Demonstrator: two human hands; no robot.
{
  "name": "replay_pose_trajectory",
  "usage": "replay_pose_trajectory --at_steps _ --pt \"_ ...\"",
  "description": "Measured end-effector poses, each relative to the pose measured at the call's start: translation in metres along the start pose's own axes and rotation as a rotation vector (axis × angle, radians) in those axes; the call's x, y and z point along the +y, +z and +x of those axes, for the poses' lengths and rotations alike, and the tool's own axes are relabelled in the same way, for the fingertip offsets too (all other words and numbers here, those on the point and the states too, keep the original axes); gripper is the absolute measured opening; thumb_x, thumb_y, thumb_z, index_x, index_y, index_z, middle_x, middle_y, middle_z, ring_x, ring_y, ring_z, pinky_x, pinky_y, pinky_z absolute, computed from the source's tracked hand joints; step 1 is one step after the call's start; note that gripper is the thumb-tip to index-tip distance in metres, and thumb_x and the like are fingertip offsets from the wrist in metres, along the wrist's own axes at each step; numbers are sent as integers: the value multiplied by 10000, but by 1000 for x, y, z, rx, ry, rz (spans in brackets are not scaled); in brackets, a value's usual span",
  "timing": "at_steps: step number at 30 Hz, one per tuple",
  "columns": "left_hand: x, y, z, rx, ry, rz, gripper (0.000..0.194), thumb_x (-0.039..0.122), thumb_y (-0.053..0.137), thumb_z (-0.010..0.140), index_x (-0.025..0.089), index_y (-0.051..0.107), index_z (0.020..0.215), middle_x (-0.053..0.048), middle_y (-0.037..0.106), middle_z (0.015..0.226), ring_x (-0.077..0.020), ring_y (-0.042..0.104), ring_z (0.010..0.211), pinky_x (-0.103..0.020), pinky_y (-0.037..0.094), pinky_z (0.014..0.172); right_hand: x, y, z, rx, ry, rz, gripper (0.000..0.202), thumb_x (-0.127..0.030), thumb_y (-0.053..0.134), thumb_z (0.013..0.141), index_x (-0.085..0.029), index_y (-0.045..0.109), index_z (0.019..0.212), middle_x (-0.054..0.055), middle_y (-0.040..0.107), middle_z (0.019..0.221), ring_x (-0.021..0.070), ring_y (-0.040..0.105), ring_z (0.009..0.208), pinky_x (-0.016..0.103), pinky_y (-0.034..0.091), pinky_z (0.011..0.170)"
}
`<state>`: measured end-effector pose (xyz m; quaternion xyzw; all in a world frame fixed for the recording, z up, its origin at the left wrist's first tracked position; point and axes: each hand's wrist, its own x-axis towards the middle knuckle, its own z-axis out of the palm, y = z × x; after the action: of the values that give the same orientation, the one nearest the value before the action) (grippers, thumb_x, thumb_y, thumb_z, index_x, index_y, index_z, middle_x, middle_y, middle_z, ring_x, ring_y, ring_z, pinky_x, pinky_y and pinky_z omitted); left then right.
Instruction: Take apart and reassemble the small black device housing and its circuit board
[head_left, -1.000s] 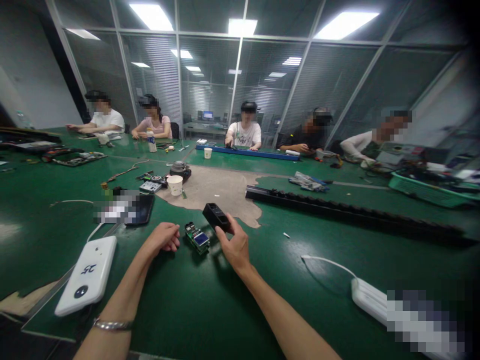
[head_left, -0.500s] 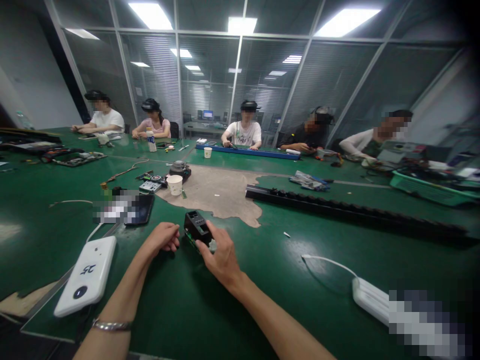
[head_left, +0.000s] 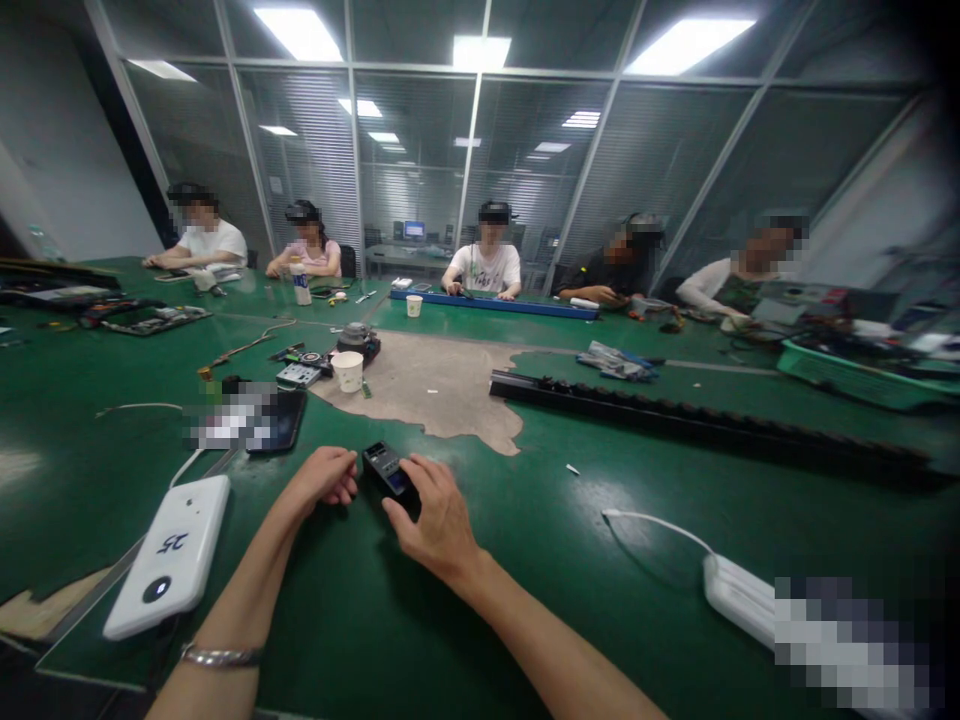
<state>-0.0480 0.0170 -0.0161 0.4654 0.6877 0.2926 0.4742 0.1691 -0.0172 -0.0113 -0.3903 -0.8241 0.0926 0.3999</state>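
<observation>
A small black box-shaped electronic device [head_left: 385, 468] with slots and small parts on its top is just beyond my hands. My right hand [head_left: 435, 515] is around its near right end, thumb on the near side and fingers over the far side, covering part of it. My left hand [head_left: 330, 476] is beside the device on the left, its fingers curled and pressed together. Whatever those fingers hold, if anything, is hidden.
A white power bank [head_left: 171, 555] lies at left, below a dark phone [head_left: 279, 422]. Ahead are a paper cup [head_left: 348, 372], a long black strip [head_left: 675, 425] and a bare brown patch. Another white device [head_left: 739, 600] with a cable is right. Several people sit across the table.
The black device has tipped down to a flatter pose, and its green board side no longer shows. My right hand has shifted slightly with it. My left hand is nearly still.
</observation>
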Motion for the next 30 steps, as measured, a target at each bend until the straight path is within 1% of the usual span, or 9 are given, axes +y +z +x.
replay_pose_trajectory --at_steps 2,7,9,11,14,18,20,25,30 --pt "0 0 -1 -4 5 2 324 476 427 808 173 501 722 -8 609 546 -105 555 396 -185 319 381 1 1 -1 -9 1 4 522 -326 608 776 -157 491 1256 137 519 1243 273 467 1139 456 349 1006" --pt "-1 -1 0 -13 33 -2 322 471 424 805 169 502 724 -9 605 543 -107 554 396 -188 317 378 6 4 -2 -67 -16 70 523 -244 574 795 -175 450 1299 114 590 1137 252 532 1041 439 420 928" --pt "-2 -1 0 -13 35 -3 320 470 428 801 168 501 729 -12 608 548 -108 558 400 -188 318 381 7 3 -1 -59 -17 113 516 -236 578 796 -186 457 1295 104 602 1126 248 542 1030 433 431 917" --pt "-3 -1 1 -9 35 -2 321 472 427 801 167 501 732 -14 610 553 -109 563 405 -187 319 384 7 1 1 -15 2 165 491 -247 586 801 -200 480 1277 91 608 1130 241 549 1031 425 434 923" --pt "-3 -1 1 -2 25 4 338 491 425 802 169 501 734 -13 610 554 -113 567 413 -186 320 388 7 -1 6 76 92 269 471 -295 594 813 -213 497 1267 81 606 1157 231 566 1034 404 456 917" --pt "-2 -1 0 11 -11 10 348 509 444 795 171 510 745 -21 618 566 -110 566 416 -184 322 396 13 -1 11 142 258 472 463 -365 578 833 -214 505 1264 67 636 1110 199 634 905 344 530 804" --pt "-1 -1 0 15 -27 10 345 508 447 795 172 510 743 -22 618 563 -108 558 403 -188 325 395 17 -1 14 181 317 531 460 -379 575 836 -211 508 1259 61 647 1086 195 642 891 339 537 794" --pt "1 0 -1 17 -28 -1 361 521 448 797 170 507 736 -19 619 563 -106 556 400 -189 327 395 35 2 17 282 359 537 454 -375 576 828 -193 514 1239 70 644 1095 203 631 940 353 520 832" --pt "2 0 -1 5 -38 21 343 494 424 815 168 505 746 -23 625 569 -113 564 405 -193 333 399 55 4 15 279 356 421 432 -361 581 816 -197 523 1212 63 650 1062 204 627 915 357 508 812"
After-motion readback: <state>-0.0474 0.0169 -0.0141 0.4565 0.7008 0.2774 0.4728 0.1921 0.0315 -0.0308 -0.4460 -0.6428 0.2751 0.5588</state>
